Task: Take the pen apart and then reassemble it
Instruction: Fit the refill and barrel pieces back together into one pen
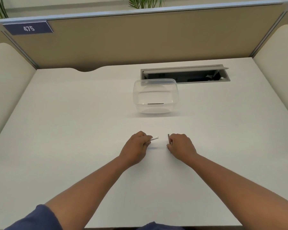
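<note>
My left hand (136, 146) is closed around a white pen part (155, 138), whose short end sticks out to the right of my fingers. My right hand (181, 145) grips a thin dark pen part (169, 139) that stands nearly upright, its top end showing above my fingers. Both hands hover just over the white desk (73, 130), a small gap apart, near the middle. Most of each pen piece is hidden inside the fists.
A clear plastic container (155, 97) stands on the desk beyond my hands, with a thin dark piece (155, 103) lying inside. Behind it is an open cable tray (184, 75). Beige partition walls close off the back and both sides.
</note>
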A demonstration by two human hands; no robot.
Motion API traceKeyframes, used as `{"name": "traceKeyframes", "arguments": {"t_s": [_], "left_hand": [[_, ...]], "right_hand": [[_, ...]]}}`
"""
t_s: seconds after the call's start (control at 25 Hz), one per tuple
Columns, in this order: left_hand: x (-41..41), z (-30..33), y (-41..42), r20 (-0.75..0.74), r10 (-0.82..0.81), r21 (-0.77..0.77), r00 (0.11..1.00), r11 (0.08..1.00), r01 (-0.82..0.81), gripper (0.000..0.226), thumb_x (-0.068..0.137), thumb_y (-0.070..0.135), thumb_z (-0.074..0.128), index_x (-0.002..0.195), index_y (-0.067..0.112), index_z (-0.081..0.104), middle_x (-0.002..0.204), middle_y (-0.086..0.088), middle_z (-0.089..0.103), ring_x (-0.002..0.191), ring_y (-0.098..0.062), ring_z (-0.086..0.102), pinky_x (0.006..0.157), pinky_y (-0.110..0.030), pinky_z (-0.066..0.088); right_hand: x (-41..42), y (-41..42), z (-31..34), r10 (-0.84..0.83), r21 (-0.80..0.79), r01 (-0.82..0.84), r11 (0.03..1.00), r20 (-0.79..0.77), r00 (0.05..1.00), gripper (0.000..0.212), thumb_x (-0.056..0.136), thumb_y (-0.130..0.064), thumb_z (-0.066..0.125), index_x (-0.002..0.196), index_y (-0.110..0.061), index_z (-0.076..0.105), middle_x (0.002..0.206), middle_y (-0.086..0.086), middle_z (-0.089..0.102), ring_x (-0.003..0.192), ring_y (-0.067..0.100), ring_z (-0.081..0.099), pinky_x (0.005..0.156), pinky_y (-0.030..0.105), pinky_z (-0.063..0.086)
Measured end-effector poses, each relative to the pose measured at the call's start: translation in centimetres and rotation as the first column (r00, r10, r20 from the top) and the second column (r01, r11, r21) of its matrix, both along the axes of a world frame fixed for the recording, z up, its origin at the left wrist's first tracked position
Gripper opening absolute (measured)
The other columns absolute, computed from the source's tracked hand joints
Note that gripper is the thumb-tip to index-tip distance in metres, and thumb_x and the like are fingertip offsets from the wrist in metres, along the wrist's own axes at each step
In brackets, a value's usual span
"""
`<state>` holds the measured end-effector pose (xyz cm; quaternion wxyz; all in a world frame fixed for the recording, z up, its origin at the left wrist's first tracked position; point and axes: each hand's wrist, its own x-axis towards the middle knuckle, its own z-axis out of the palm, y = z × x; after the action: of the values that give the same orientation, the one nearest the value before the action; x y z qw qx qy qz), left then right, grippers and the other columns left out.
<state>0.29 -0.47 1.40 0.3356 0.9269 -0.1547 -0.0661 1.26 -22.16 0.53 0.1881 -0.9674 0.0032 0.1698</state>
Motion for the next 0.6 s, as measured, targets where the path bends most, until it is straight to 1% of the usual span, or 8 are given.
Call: {"name": "traceKeyframes", "arguments": {"t_s": [0.08,0.16,0.28,0.4,0.44,0.48,0.52,0.6], "left_hand": [[-0.3,0.1,-0.1,-0.007,0.024,-0.033,1.0,0.999,-0.024,0.025,0.1,0.013,0.055,0.118,0.02,0.07,0.097,0.003,0.058,0.085,-0.018,0.057,0.073,-0.039,0.053],[-0.5,0.1,-0.1,-0.03,0.044,-0.059,0.999,0.997,-0.045,0.023,0.1,0.014,0.055,0.117,0.02,0.07,0.095,0.003,0.058,0.084,-0.018,0.057,0.074,-0.038,0.053],[-0.5,0.2,0.0,-0.07,0.06,-0.101,0.996,0.993,-0.067,0.022,0.1,0.015,0.055,0.113,0.02,0.071,0.094,0.002,0.059,0.086,-0.016,0.057,0.077,-0.036,0.051],[-0.5,0.4,0.1,-0.078,0.061,-0.108,0.995,0.992,-0.069,0.02,0.1,0.014,0.055,0.11,0.02,0.071,0.093,0.0,0.059,0.086,-0.015,0.056,0.078,-0.034,0.049],[-0.5,0.4,0.2,-0.077,0.064,-0.112,0.995,0.991,-0.072,0.019,0.1,0.014,0.055,0.109,0.019,0.071,0.092,0.0,0.059,0.086,-0.015,0.055,0.078,-0.033,0.048],[-0.5,0.5,0.2,-0.075,0.07,-0.116,0.995,0.99,-0.078,0.018,0.1,0.014,0.056,0.108,0.02,0.071,0.091,0.0,0.059,0.086,-0.015,0.055,0.078,-0.033,0.048],[-0.5,0.5,0.2,-0.071,0.077,-0.119,0.994,0.989,-0.086,0.018,0.099,0.014,0.056,0.107,0.02,0.071,0.09,0.001,0.059,0.085,-0.014,0.055,0.077,-0.032,0.047],[-0.5,0.6,0.2,-0.062,0.094,-0.123,0.994,0.987,-0.101,0.016,0.099,0.015,0.057,0.105,0.019,0.071,0.089,0.003,0.061,0.085,-0.014,0.054,0.077,-0.033,0.048]], "right_hand": [[-0.1,0.0,-0.3,-0.012,-0.019,0.012,1.0,0.007,1.0,0.011,0.084,-0.013,0.054,0.073,-0.013,0.051,0.07,0.004,0.06,0.069,0.028,0.055,0.052,0.034,0.034],[-0.2,0.1,-0.6,-0.028,-0.026,0.028,0.999,0.005,1.0,0.006,0.083,-0.01,0.052,0.079,-0.009,0.057,0.074,0.006,0.063,0.074,0.029,0.057,0.056,0.035,0.04],[-0.4,0.2,-0.6,-0.064,-0.006,0.064,0.998,-0.002,0.998,0.01,0.081,-0.008,0.051,0.084,-0.007,0.061,0.078,0.008,0.066,0.081,0.029,0.057,0.064,0.038,0.048],[-0.4,0.1,-0.2,-0.111,0.051,0.111,0.992,-0.004,0.994,0.014,0.077,-0.008,0.054,0.086,-0.008,0.065,0.081,0.006,0.068,0.083,0.028,0.058,0.067,0.038,0.051],[-0.5,0.1,0.0,-0.142,0.1,0.142,0.985,-0.012,0.99,0.014,0.076,-0.009,0.057,0.086,-0.01,0.066,0.081,0.004,0.068,0.082,0.026,0.06,0.067,0.036,0.052],[-0.5,0.0,0.3,-0.19,0.183,0.193,0.964,-0.035,0.981,0.012,0.075,-0.011,0.061,0.085,-0.013,0.068,0.08,0.001,0.069,0.079,0.023,0.063,0.065,0.034,0.052],[-0.6,-0.1,0.6,-0.247,0.291,0.258,0.921,-0.077,0.966,0.012,0.074,-0.012,0.065,0.084,-0.016,0.07,0.078,-0.001,0.069,0.074,0.02,0.066,0.063,0.031,0.052],[-0.7,0.0,1.4,-0.332,0.485,0.378,0.789,-0.181,0.926,0.014,0.075,-0.011,0.069,0.086,-0.019,0.072,0.071,-0.004,0.067,0.063,0.012,0.066,0.058,0.026,0.053]]}}
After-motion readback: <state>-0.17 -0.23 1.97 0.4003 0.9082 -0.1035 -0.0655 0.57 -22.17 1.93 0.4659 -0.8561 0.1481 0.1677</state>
